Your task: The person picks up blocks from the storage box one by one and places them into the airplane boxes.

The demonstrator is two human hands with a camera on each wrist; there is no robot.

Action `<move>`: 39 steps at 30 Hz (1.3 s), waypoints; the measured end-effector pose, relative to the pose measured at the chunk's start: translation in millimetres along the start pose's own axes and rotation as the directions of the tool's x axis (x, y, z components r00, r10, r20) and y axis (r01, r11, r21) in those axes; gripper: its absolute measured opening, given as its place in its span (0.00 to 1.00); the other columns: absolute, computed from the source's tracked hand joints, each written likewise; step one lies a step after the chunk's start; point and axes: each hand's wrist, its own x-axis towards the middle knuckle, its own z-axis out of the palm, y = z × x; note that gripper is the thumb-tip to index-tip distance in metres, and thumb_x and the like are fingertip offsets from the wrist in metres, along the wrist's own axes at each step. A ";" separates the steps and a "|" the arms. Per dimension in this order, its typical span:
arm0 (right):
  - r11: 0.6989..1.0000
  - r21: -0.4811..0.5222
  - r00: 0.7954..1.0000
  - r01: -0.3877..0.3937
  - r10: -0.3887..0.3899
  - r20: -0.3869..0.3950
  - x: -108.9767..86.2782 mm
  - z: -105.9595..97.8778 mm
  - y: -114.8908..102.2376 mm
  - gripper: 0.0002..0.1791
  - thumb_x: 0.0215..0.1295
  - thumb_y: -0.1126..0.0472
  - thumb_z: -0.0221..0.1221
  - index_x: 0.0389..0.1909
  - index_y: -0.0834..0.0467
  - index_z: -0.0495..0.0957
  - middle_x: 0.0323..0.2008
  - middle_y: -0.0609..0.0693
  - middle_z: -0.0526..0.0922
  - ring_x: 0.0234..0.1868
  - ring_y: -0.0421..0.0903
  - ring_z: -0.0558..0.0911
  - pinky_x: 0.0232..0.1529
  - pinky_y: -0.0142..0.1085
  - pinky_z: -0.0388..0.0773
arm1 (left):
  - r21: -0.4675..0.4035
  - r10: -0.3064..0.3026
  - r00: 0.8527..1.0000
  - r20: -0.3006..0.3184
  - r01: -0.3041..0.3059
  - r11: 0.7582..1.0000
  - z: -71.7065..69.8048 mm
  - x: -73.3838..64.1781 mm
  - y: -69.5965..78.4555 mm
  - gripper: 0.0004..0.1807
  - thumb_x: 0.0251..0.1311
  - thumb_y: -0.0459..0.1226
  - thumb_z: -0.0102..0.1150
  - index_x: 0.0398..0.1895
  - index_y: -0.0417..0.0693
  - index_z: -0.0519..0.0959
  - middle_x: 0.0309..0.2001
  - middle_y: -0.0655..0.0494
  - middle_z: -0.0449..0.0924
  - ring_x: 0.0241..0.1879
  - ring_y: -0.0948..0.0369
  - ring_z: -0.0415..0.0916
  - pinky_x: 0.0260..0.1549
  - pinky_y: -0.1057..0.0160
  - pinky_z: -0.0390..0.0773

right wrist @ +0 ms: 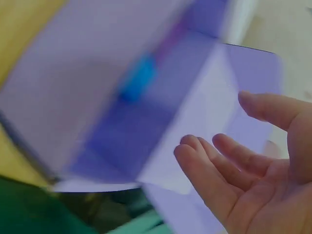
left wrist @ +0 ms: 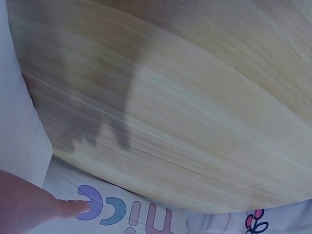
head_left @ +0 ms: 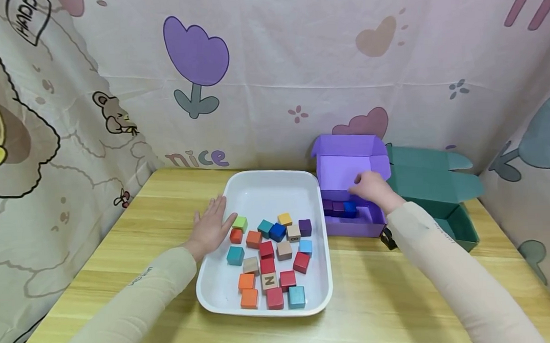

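My left hand (head_left: 209,228) lies with straight, spread fingers over the left rim of a white tray (head_left: 271,184). In the left wrist view, one finger (left wrist: 29,202) shows beside the tray wall. Coloured wooden cubes fill the tray's middle and near end, among them a purple cube (head_left: 305,227), a dark blue cube (head_left: 277,232) and a letter N cube (head_left: 269,281). Above an open purple box (head_left: 356,228) hovers my right hand (head_left: 374,190), empty, its fingers loosely bent and apart in the right wrist view. A row holding a blue cube (head_left: 350,209) and purple cubes sits inside that box.
Right of the purple box stands an open green box (head_left: 464,230), partly hidden behind my right sleeve (head_left: 437,251). A small black object (head_left: 388,238) shows by the purple box's near right corner. Printed cloth (head_left: 270,64) hangs behind the wooden table (head_left: 368,300).
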 end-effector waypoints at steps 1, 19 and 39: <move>1.000 0.017 1.000 0.001 -0.001 -0.013 0.3 -3.8 -6.3 0.25 0.61 0.55 0.55 0.50 0.72 0.72 0.52 0.70 0.75 0.51 0.63 0.76 0.51 0.53 0.74 | -0.002 -0.003 1.000 -0.002 0.003 1.000 -0.4 -0.4 -1.6 0.40 0.70 0.55 0.35 0.74 0.39 0.41 0.75 0.42 0.39 0.74 0.43 0.35 0.66 0.32 0.36; 0.945 0.299 0.991 0.134 -0.134 -0.020 11.0 31.7 -139.3 0.23 0.64 0.51 0.57 0.53 0.62 0.72 0.51 0.59 0.77 0.49 0.53 0.78 0.49 0.43 0.78 | 0.008 -0.033 0.999 0.012 0.033 0.999 1.7 -1.9 -6.3 0.40 0.69 0.56 0.33 0.74 0.42 0.41 0.75 0.44 0.38 0.74 0.45 0.34 0.66 0.32 0.36; 0.972 0.198 0.972 0.128 -0.162 0.168 21.5 122.8 -187.2 0.22 0.59 0.56 0.62 0.52 0.63 0.74 0.50 0.57 0.79 0.44 0.50 0.76 0.52 0.40 0.78 | -0.016 -0.011 1.000 -0.015 0.010 1.000 0.1 -5.6 0.0 0.39 0.69 0.57 0.32 0.74 0.42 0.43 0.75 0.45 0.41 0.74 0.46 0.36 0.66 0.32 0.37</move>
